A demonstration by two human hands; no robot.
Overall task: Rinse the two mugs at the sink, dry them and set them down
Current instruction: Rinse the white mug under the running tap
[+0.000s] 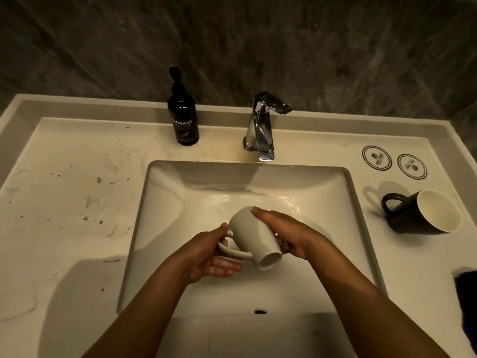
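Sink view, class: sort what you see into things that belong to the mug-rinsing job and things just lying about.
Belong to the job:
white mug, held over the basin by left hand and right hand
black mug, on its side on the counter
sink
tap

Just lying about:
hand wash bottle
two round coasters
dark blue object at the right edge
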